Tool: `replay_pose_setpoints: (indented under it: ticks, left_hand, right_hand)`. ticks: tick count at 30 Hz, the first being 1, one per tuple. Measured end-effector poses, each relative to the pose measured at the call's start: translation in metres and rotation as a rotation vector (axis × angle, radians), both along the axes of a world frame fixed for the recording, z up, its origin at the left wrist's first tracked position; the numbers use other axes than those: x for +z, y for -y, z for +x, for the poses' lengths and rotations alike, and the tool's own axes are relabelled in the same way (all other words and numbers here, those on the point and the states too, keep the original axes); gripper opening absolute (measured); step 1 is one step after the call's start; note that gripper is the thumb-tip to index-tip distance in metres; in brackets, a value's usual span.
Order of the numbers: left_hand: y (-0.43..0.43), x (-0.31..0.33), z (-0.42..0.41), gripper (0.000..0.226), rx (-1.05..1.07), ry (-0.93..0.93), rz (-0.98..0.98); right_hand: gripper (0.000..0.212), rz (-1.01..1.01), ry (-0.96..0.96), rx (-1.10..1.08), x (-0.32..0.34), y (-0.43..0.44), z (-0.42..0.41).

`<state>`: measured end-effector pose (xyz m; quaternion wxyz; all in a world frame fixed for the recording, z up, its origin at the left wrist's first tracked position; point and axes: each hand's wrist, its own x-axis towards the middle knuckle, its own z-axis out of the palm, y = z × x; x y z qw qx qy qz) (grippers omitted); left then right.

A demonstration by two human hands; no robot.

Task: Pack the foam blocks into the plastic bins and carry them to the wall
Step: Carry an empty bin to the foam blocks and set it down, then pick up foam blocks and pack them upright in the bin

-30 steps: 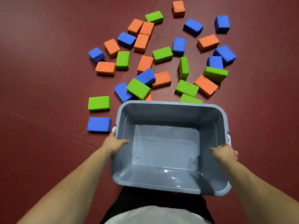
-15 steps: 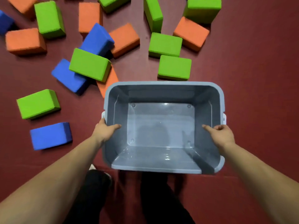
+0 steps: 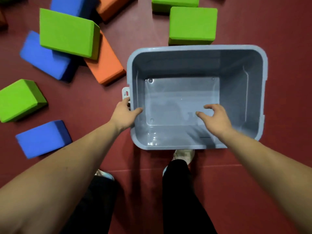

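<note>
Since half a second ago the right hand [image 3: 215, 118] has let go of the right rim and come inward. It now hangs over the inside of the gray plastic bin [image 3: 195, 47], fingers loosely curled and holding nothing. The left hand [image 3: 124, 114] grips the bin's left rim, thumb hooked inside the wall and fingers outside, just below the white latch [image 3: 125, 92]. The bin holds no blocks and sits low on the dark red floor [image 3: 278, 166] (whether it fully rests there I cannot tell), just beyond the toe of a pale shoe [image 3: 183, 154].

Foam blocks lie around its far and left sides. A green block [image 3: 192, 24] lies just past the far rim. An orange block [image 3: 106, 65] reaches the bin's far-left corner, and a tilted green block [image 3: 67, 31] leans across it and a blue block [image 3: 43, 58]. Further left, well apart from the bin, lie another green block [image 3: 18, 100] and a second blue block [image 3: 42, 138].
</note>
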<state>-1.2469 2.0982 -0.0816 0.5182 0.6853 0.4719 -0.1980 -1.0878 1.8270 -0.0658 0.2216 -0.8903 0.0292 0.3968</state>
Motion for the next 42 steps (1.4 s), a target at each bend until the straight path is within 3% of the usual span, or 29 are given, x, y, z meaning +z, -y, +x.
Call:
replay_pose_setpoints:
  ticks: [4, 8, 13, 15, 17, 21, 24, 26, 29, 35, 39, 42]
  left_hand:
    - [-0.021, 0.005, -0.025, 0.070, -0.101, -0.047, 0.052]
    - [-0.079, 0.011, -0.074, 0.074, -0.018, -0.059, 0.060]
    - [-0.185, 0.000, -0.163, 0.073, 0.110, -0.022, 0.183]
    - [-0.225, -0.011, -0.200, 0.071, 0.055, -0.058, 0.266]
    - [-0.269, -0.026, -0.243, 0.078, -0.217, -0.121, 0.378]
    - [-0.326, -0.064, -0.295, 0.091, -1.104, -0.312, 0.508]
    - [-0.335, -0.104, -0.303, 0.105, -1.355, -0.455, 0.449]
    - [-0.330, -0.127, -0.297, 0.098, -1.306, -0.557, 0.354]
    - [-0.318, -0.158, -0.281, 0.070, -1.229, -0.650, 0.277]
    - [-0.320, -0.193, -0.282, 0.044, -1.459, -0.589, 0.425]
    - [-0.332, -0.181, -0.288, 0.047, -1.415, -0.539, 0.394]
    - [-0.361, -0.156, -0.314, 0.071, -1.270, -0.581, 0.355]
  right_hand:
    - [0.027, 0.258, -0.085, 0.034, 0.017, -0.082, -0.072]
    - [0.013, 0.379, -0.186, 0.039, 0.027, -0.183, -0.145]
    - [0.009, 0.408, -0.240, 0.094, 0.011, -0.301, -0.224]
    - [0.007, 0.397, -0.268, 0.107, -0.001, -0.337, -0.251]
    - [0.009, 0.383, -0.300, 0.140, -0.016, -0.372, -0.284]
    - [0.012, 0.405, -0.341, 0.168, -0.056, -0.425, -0.334]
    - [0.012, 0.394, -0.367, 0.162, -0.090, -0.443, -0.352]
    - [0.010, 0.368, -0.410, 0.149, -0.113, -0.443, -0.363]
    - [0.013, 0.332, -0.428, 0.137, -0.141, -0.433, -0.377]
    - [0.027, 0.306, -0.498, -0.067, -0.163, -0.436, -0.379]
    - [0.028, 0.314, -0.604, -0.249, -0.166, -0.445, -0.378]
    - [0.031, 0.299, -0.617, -0.276, -0.158, -0.462, -0.380]
